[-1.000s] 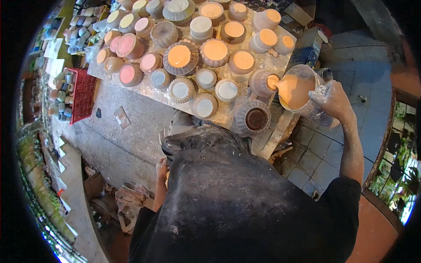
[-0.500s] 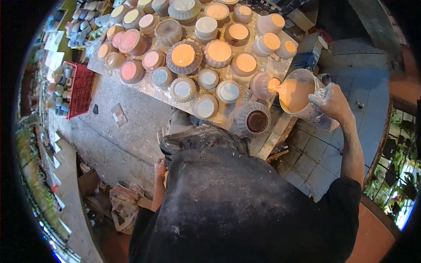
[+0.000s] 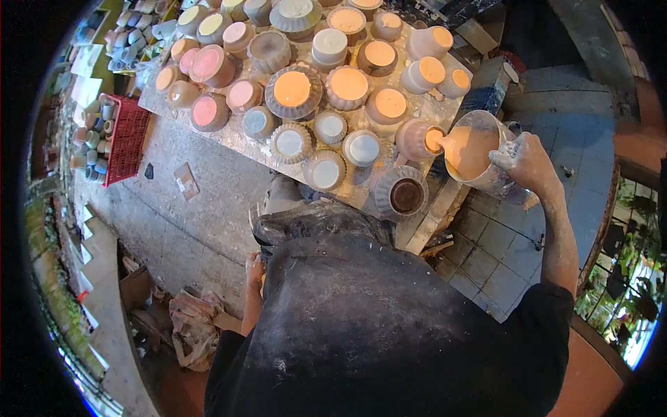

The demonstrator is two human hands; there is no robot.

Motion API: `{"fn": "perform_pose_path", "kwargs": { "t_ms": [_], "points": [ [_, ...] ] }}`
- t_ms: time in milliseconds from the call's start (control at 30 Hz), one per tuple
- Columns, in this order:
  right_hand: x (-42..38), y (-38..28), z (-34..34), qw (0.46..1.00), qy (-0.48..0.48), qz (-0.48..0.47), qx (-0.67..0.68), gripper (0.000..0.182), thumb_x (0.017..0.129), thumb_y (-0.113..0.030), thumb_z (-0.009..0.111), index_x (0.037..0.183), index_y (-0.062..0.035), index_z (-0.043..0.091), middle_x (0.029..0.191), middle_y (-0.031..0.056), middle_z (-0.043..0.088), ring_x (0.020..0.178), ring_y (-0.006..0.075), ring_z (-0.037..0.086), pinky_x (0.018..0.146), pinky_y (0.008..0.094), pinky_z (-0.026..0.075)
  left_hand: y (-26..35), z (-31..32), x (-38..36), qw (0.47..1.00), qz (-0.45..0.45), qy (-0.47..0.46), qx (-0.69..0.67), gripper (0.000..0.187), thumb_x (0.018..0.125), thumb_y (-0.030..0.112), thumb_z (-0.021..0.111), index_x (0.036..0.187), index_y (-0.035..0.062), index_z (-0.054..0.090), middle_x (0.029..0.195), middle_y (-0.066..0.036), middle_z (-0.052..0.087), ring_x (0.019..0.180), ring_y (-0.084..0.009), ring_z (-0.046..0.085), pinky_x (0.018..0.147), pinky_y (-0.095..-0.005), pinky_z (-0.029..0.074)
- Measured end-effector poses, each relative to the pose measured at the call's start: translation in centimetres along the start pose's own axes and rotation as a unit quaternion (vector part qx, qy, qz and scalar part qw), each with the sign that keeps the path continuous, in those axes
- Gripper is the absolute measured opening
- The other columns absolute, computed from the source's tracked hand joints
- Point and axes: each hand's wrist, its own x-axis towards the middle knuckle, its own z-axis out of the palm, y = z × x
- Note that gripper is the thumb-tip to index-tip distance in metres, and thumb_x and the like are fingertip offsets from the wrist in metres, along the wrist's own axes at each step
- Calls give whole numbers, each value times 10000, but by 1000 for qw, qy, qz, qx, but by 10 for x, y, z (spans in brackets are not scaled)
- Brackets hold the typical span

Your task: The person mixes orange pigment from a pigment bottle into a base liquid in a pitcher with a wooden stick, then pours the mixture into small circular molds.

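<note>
My right hand (image 3: 526, 164) is closed around the handle side of a clear plastic jug (image 3: 495, 182). The jug lies tipped to the left, and orange liquid (image 3: 467, 151) runs over its lip into the mouth of a pinkish mould (image 3: 411, 140) near the table's right edge. Just below that stands a ribbed translucent mould (image 3: 379, 189) with a dark inside. Low at my left side hangs my left hand (image 3: 254, 268), partly covered by my dark shirt; its fingers are too hidden to read.
Several moulds filled with orange, pink, yellow or whitish material crowd the table (image 3: 229, 141), among them a fluted one (image 3: 292, 89). A red crate (image 3: 126, 142) of small pots stands at the left. Crumpled sacking (image 3: 194, 326) lies on the floor.
The orange liquid is still flowing from the tilted jug into the same mould. My right hand and the jug have barely shifted; the view has moved slightly.
</note>
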Motion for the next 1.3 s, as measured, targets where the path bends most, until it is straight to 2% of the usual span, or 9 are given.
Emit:
{"fn": "perform_pose_path", "kwargs": {
  "t_ms": [200,300,500,600,900,1000,1100,1200,1300],
  "points": [
    [3,-12,-11,997,-66,9,44,378,696,-303,665,671,69,605,667,228,584,587,308,576,579,405,455,-1,0,2,1000,3,-9,26,241,849,242,522,1017,80,582,677,16,523,573,-71,485,484,-220,378],
    [5,-18,-16,992,-110,48,25,477,715,-360,689,797,77,516,766,230,542,683,304,542,628,409,430,9,4,-5,999,-7,-2,31,235,851,236,520,1018,83,583,662,26,516,552,-63,477,470,-212,364],
    [5,-16,-14,994,-96,46,30,484,717,-356,687,805,87,513,757,228,530,686,314,530,638,417,427,0,0,2,1000,26,-15,6,245,854,238,515,1014,65,583,661,23,510,552,-69,474,470,-217,373],
    [4,-7,-2,999,8,-32,-9,421,710,-329,668,699,82,581,703,245,572,637,334,583,603,419,455,3,-2,3,999,26,-14,25,240,861,228,496,1010,61,581,670,12,515,569,-79,484,479,-227,387],
    [11,-8,-8,993,-110,-20,25,461,708,-348,665,671,98,556,664,244,547,593,349,551,621,420,457,42,12,-31,992,63,7,108,211,865,204,469,996,78,577,699,0,537,598,-94,494,494,-231,382],
    [4,-10,-2,999,36,-16,8,445,704,-340,665,680,92,563,686,249,560,608,346,559,623,420,458,39,12,-29,993,64,-6,97,201,864,203,469,979,79,578,704,1,548,600,-90,502,485,-235,370],
    [8,-5,-1,999,-13,-45,-3,430,705,-341,660,694,82,578,710,247,576,632,341,571,634,422,459,38,14,-29,994,76,1,73,194,864,199,469,971,81,579,695,0,552,587,-87,502,479,-240,367],
    [14,-15,-10,986,-165,30,8,420,705,-345,661,705,69,591,723,239,588,652,335,579,647,420,460,33,13,-21,998,49,-17,25,188,862,194,470,973,89,581,688,2,552,564,-88,497,478,-241,372],
    [5,-18,-10,999,-42,0,11,423,707,-346,657,699,71,590,708,238,583,647,334,578,642,421,460,32,14,-19,997,62,-5,46,190,862,189,471,973,79,581,685,0,554,543,-90,491,464,-240,370]
  ]
}}
